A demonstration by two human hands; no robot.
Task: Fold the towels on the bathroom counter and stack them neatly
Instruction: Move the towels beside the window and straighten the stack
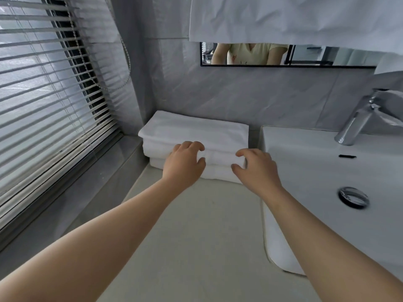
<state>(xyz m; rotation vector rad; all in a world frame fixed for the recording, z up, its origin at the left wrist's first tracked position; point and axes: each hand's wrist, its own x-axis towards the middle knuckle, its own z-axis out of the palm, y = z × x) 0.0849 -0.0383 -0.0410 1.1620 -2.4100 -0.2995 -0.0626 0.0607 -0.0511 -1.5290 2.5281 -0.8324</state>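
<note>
A stack of folded white towels [196, 131] stands at the back of the pale counter [196, 225], against the grey tiled wall. My left hand [185, 160] rests against the stack's front left, fingers curled and apart, thumb low on the front face. My right hand [255, 166] is at the front right, fingers bent and spread, fingertips touching the towel edge. Neither hand holds a towel. The hands hide part of the lower front layers.
A white sink basin [316, 171] with a chrome drain [353, 197] and chrome faucet [359, 120] stands right of the stack. Window blinds [43, 94] fill the left side. A mirror [283, 55] hangs above, partly covered by white cloth [294, 18].
</note>
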